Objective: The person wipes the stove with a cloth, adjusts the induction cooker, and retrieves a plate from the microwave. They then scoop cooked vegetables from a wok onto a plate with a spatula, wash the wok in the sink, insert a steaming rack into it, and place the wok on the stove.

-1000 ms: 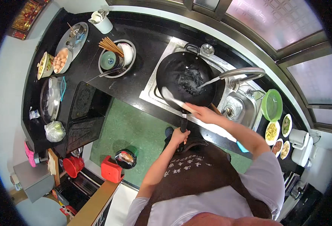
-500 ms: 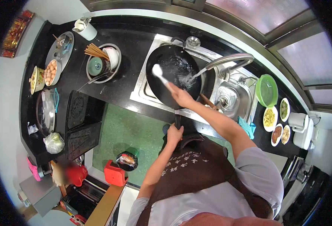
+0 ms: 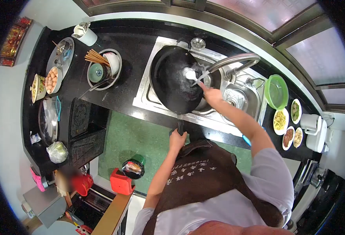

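My left hand (image 3: 178, 140) is wrapped round the handle (image 3: 180, 125) of a black wok (image 3: 166, 82). The wok sits tilted over the sink (image 3: 141, 94), its opening towards the tap. In my right hand (image 3: 213, 96) is a dish brush (image 3: 189, 73) with a white head and pale handle. The brush head is against the wok's right inner side, where water from the curved tap (image 3: 235, 58) splashes.
Left on the counter stands a steel bowl (image 3: 119, 74) with chopsticks and bowls. Eggs (image 3: 52, 79) fill a dish farther left. A green basin (image 3: 269, 96) and several plates of food, including sliced yellow food (image 3: 279, 120), line the right. A red stool (image 3: 119, 182) is below.
My right hand and the brush have moved right, from the wok's left side to beneath the tap. The wok has shifted slightly left, with my left hand still on its handle.
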Demonstrator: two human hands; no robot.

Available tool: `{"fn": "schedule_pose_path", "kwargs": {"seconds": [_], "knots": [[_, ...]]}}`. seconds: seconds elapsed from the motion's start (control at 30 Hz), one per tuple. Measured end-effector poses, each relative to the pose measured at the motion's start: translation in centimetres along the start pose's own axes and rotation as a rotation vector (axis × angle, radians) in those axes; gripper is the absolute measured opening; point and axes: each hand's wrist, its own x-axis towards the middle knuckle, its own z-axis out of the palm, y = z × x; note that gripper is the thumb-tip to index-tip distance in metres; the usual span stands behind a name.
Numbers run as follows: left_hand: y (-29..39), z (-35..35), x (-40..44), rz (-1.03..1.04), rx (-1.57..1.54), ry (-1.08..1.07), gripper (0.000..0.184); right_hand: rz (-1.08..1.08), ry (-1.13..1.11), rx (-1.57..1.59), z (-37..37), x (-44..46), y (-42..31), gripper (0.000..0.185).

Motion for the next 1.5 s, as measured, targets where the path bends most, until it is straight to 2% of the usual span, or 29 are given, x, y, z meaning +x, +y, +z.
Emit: {"fn": "schedule_pose_path", "kwargs": {"seconds": [0.03,0.1,0.17,0.23,0.3,0.4,0.5,0.53,0.63,0.7,0.77,0.83,0.9,0.93,1.03,1.07,1.13,1.23,1.3,1.33,1.4,1.5], "knots": [[0.2,-0.1,-0.1,0.006,-0.024,0.004,0.052,0.033,0.065,0.042,0.8,1.5,-2.2,0.068],[0.4,-0.1,-0.4,0.016,-0.079,0.012,0.051,0.086,0.004,0.286,0.8,2.5,-6.8,0.065],[0.7,0.2,-0.5,-0.012,-0.002,0.054,0.051,-0.014,0.063,0.607,-0.2,0.9,-9.4,0.064],[0.8,0.5,-0.5,-0.014,0.049,0.093,0.052,-0.192,0.031,0.736,-0.5,-1.9,-9.1,0.064],[0.2,0.8,-0.2,0.009,0.073,0.137,0.053,-0.271,-0.122,0.535,-4.4,-5.8,-7.5,0.065],[-1.4,1.5,0.9,0.054,0.092,0.168,0.056,-0.186,-0.244,0.179,-3.8,-8.5,-4.2,0.064],[-1.0,1.6,0.6,0.020,0.055,0.123,0.058,0.064,-0.168,-0.042,-2.1,-7.1,-4.0,0.062],[-0.9,1.7,0.6,0.027,0.059,0.143,0.058,0.165,-0.076,0.073,-0.3,-5.8,-4.3,0.055],[-0.1,2.0,-0.1,0.049,0.097,0.192,0.058,0.403,-0.060,0.071,4.5,-0.4,-7.1,0.039],[1.4,1.5,-1.2,0.070,0.159,0.202,0.058,0.450,-0.068,0.415,9.9,3.9,-8.6,0.028],[0.7,2.0,-0.9,0.110,0.175,0.220,0.058,0.950,-0.057,1.575,-1.4,5.9,-14.2,0.016],[1.8,1.4,-1.6,0.088,0.157,0.194,0.057,0.570,-0.018,2.287,3.3,11.0,-14.4,0.016],[2.1,1.2,-1.8,0.090,0.149,0.181,0.057,0.635,0.112,2.194,-4.0,11.6,-16.9,0.018],[2.2,1.1,-1.9,0.090,0.145,0.175,0.056,0.569,0.075,2.324,-4.5,12.3,-17.0,0.014],[0.3,2.0,-0.7,0.185,0.208,0.232,0.056,0.436,-0.171,2.313,-8.0,10.5,-16.5,0.011],[0.6,1.9,-0.8,0.143,0.172,0.201,0.055,0.395,-0.231,2.224,-9.8,8.3,-16.3,0.013],[1.4,1.2,-1.3,0.062,0.107,0.139,0.055,0.153,-0.442,2.118,-10.1,4.4,-14.8,0.016],[2.0,1.0,-1.5,0.007,0.078,0.117,0.055,-0.179,-0.540,1.621,-9.9,-2.4,-11.3,0.020],[0.2,2.1,-0.5,0.146,0.182,0.213,0.055,-0.316,-0.519,1.020,-8.3,-5.7,-7.3,0.024],[-0.5,2.5,-0.3,0.214,0.235,0.260,0.056,-0.338,-0.510,0.699,-7.6,-7.1,-5.5,0.027],[-0.2,2.2,-0.4,0.203,0.231,0.264,0.057,-0.251,-0.469,0.404,-8.4,-9.1,-3.6,0.031],[1.0,1.4,-1.0,0.100,0.136,0.179,0.055,0.135,-0.421,0.218,-4.8,-7.1,-3.0,0.030]]}}
